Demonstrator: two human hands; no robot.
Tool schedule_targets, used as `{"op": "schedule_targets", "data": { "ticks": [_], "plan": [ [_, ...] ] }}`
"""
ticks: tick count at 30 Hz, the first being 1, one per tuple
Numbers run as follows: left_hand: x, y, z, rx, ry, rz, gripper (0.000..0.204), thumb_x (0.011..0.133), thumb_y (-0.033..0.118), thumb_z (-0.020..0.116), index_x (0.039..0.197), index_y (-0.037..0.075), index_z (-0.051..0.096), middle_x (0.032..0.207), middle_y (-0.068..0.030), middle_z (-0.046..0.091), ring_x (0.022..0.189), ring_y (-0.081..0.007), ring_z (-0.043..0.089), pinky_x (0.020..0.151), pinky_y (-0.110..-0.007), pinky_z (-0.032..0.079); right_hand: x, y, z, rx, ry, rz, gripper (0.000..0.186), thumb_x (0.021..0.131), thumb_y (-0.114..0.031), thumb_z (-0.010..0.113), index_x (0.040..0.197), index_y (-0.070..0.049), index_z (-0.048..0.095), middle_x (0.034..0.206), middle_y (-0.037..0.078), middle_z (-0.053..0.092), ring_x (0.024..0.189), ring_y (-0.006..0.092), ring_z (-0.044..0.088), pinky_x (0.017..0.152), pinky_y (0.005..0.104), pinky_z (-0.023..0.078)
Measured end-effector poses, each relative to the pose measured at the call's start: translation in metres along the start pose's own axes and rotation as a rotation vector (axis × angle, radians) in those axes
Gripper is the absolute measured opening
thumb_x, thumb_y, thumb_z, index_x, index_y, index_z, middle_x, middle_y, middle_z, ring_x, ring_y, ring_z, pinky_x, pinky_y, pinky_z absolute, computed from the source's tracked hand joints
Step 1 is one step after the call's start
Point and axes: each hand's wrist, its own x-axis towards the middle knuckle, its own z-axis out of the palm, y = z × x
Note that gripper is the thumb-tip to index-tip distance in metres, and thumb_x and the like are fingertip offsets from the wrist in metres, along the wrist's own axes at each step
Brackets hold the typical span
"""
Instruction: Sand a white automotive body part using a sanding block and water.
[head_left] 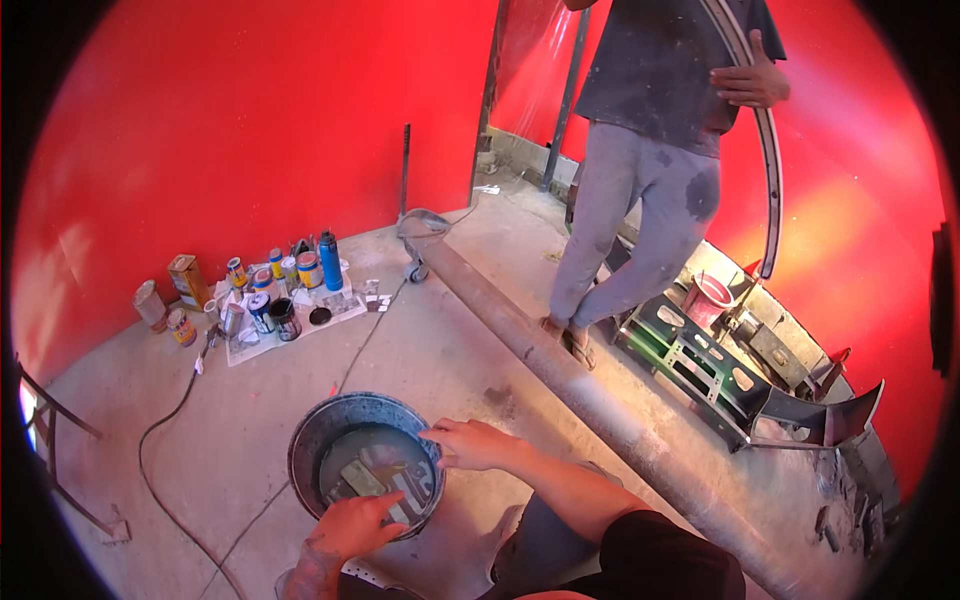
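On the floor in front of me stands a round dark bucket with murky grey water inside. A tan, block-like piece and several grey and light flat strips lie in the water; I cannot make out their exact kind. My left hand is over the near left rim, fingers spread toward the inside and nothing in them. At the right rim is my right hand, its fingers stretched out and apart over the edge. Whether it touches the rim is unclear.
Paint cans and a blue bottle stand on paper by the red wall. A long thick pipe crosses the floor at my right. Beyond it, another person holds a curved metal strip near a green metal frame.
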Motion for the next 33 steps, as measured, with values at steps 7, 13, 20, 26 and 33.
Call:
{"op": "schedule_targets", "data": {
  "ticks": [7,13,20,26,33],
  "plan": [
    [0.004,-0.021,-0.005,0.039,-0.098,-0.200,0.064,0.085,0.035,0.073,0.141,0.010,0.051,0.116,-0.0184,0.070,0.108,-0.0399,0.065,0.093,-0.048,0.053,-0.006,0.027,-0.009,-0.014,0.029,0.150,0.061,0.088,-0.032,0.072,0.142,-0.015,0.051,0.128,0.017,0.058,0.115,0.0381,0.061,0.098,0.0464,0.051],
    [0.004,-0.031,-0.024,-0.048,0.050,-0.296,0.067,0.085,0.030,0.075,0.143,0.008,0.052,0.097,-0.0162,0.072,0.097,-0.0366,0.068,0.085,-0.044,0.053,-0.011,0.031,-0.018,0.065,-0.003,0.187,0.058,0.090,-0.026,0.070,0.144,-0.012,0.050,0.134,0.017,0.057,0.116,0.0352,0.061,0.099,0.0438,0.050],
    [-0.007,-0.048,-0.037,-0.158,0.049,-0.412,0.066,0.086,0.030,0.074,0.144,0.008,0.052,0.094,-0.0155,0.072,0.094,-0.0330,0.068,0.084,-0.040,0.052,-0.016,0.032,-0.012,0.110,-0.036,0.255,0.059,0.093,-0.025,0.069,0.146,-0.011,0.048,0.137,0.016,0.055,0.118,0.0324,0.061,0.100,0.0421,0.049],
    [-0.001,-0.060,-0.033,-0.216,0.030,-0.361,0.066,0.087,0.032,0.073,0.145,0.007,0.052,0.096,-0.0144,0.072,0.095,-0.0309,0.068,0.085,-0.039,0.052,-0.010,0.032,-0.008,0.116,-0.052,0.212,0.058,0.093,-0.020,0.069,0.146,-0.012,0.048,0.133,0.018,0.056,0.114,0.0334,0.063,0.099,0.0423,0.050],
    [0.002,-0.066,-0.032,-0.251,-0.038,-0.391,0.069,0.090,0.037,0.071,0.147,0.008,0.049,0.106,-0.0152,0.072,0.102,-0.0299,0.067,0.088,-0.038,0.052,-0.002,0.017,-0.008,0.133,-0.102,0.210,0.057,0.092,-0.018,0.069,0.145,-0.011,0.049,0.131,0.020,0.056,0.112,0.0344,0.063,0.098,0.0421,0.050]
  ]
}}
